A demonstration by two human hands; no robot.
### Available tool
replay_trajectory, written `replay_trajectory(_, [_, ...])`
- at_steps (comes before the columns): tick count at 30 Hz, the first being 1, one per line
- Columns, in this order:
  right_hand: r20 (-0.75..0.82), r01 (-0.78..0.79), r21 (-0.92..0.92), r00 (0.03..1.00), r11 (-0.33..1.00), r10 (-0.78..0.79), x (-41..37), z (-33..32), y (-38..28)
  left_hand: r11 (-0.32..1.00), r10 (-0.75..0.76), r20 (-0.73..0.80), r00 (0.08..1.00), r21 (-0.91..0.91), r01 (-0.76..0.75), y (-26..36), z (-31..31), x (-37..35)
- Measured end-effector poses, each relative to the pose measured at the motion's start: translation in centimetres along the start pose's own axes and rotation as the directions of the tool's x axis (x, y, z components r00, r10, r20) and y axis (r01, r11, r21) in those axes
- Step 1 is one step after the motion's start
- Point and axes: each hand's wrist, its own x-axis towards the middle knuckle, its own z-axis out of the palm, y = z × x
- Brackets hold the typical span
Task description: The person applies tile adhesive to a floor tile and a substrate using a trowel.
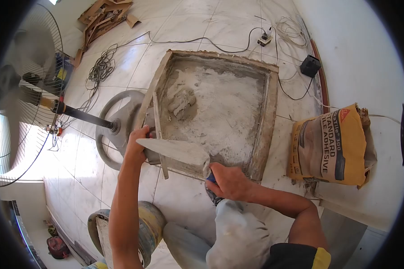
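My right hand (231,180) is closed round the blue handle of a pointed trowel (177,150), whose mortar-smeared blade points left. My left hand (139,142) is closed on the dark grip of a flat tool (151,154), which lies partly behind the trowel blade. Both tools are over the near left edge of a wooden mixing tray (270,121). Grey mortar (220,112) coats the tray's floor, with a thicker lump (182,103) at its left. A thin wooden strip (157,116) runs along the tray's left side.
A standing fan (83,114) is at the left, its round base beside the tray. An adhesive bag (330,145) stands at the right. Cables (102,67) and a socket (265,39) lie beyond. A bucket (151,224) is near my legs; broken cardboard (104,20) lies far left.
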Motion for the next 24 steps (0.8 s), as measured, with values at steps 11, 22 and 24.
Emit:
replay_trajectory(11, [0.033, -0.368, 0.041, 0.93, 0.929, 0.367, 5.8, 3.5, 5.4, 0.945, 0.158, 0.221, 0.962, -0.316, -0.083, -3.6, 1.7, -2.0])
replay_trajectory(22, [0.01, -0.296, -0.111, 0.954, 0.949, 0.299, 3.5, 5.4, 5.5, 0.827, 0.284, 0.26, 0.923, -0.553, -0.099, -8.4, 1.7, 0.0])
replay_trajectory(24, [-0.053, -0.335, -0.13, 0.942, 0.933, 0.331, 5.7, 6.3, 9.1, 0.819, 0.28, 0.276, 0.919, -0.568, -0.079, -8.8, 1.9, -0.4])
